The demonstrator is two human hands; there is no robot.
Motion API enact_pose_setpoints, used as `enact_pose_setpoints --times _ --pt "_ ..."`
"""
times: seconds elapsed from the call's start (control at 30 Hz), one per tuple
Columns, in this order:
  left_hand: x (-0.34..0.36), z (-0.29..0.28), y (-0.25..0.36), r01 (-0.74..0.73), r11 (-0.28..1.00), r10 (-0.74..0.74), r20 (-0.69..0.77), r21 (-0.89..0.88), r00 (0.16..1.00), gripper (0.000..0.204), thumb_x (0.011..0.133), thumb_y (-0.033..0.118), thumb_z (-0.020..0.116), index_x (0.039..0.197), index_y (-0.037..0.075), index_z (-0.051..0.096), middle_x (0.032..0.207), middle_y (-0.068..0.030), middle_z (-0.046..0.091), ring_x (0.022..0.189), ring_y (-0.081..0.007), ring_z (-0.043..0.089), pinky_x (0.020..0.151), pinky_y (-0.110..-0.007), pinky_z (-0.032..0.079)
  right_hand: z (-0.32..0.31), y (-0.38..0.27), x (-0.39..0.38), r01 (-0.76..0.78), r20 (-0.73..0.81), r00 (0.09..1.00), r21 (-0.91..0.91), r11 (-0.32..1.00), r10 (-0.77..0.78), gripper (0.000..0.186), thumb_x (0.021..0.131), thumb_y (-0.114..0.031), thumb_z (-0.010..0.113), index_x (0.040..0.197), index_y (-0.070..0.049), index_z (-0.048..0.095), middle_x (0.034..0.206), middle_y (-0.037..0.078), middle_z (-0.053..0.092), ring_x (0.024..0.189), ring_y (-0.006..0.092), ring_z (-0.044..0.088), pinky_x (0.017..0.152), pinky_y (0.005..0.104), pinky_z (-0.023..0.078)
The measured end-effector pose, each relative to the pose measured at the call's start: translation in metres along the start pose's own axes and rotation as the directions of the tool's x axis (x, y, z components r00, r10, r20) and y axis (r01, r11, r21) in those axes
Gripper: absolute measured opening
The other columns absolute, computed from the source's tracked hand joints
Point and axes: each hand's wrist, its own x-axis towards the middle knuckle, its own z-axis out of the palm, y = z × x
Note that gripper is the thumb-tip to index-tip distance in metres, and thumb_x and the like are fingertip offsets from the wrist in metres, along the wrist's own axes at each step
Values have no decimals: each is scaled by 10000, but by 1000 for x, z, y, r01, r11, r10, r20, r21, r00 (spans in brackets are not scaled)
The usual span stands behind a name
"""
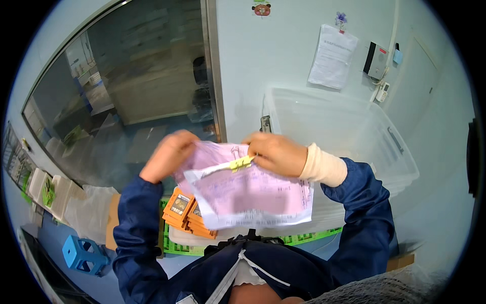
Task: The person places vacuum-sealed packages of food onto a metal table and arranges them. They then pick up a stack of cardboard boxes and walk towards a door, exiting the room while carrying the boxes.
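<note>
Both my hands are raised in front of me, holding a sheaf of pink and white paper sheets [253, 195] covered in print and handwriting. My left hand [174, 149], slightly blurred, pinches the upper left edge of a pink sheet. My right hand [277, 153] is closed on the top edge, its fingers beside a yellow clip [241, 163] that sits on the papers. Below the sheaf's left side lie stacked orange packs [178, 207], partly covered by the papers.
A large clear plastic bin [334, 114] stands against the wall at right. A green slatted pallet [185, 248] lies low down. A blue stool [85, 254] is at lower left, near a cardboard box [112, 223] and white trays [55, 192]. Papers [333, 55] hang on the wall.
</note>
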Motion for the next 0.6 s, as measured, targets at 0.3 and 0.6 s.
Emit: enact_pose_setpoints --times 0.3,0.6 --pt "-58 -87 90 81 967 -109 -105 -242 989 48 757 2 543 801 -17 548 756 -56 501 673 -150 492 600 -237 388 -19 62 -6 -381 -113 919 -13 924 377 146 758 -114 498 734 21 548 694 173 566 648 339 540 599 387 428" --pt "2 17 105 -291 941 293 12 171 956 123 728 102 619 827 35 590 1019 -110 509 1017 -299 456 916 -425 315 -9 38 1 -107 -95 989 71 992 114 129 762 -95 527 834 10 546 757 139 552 678 266 536 616 329 425"
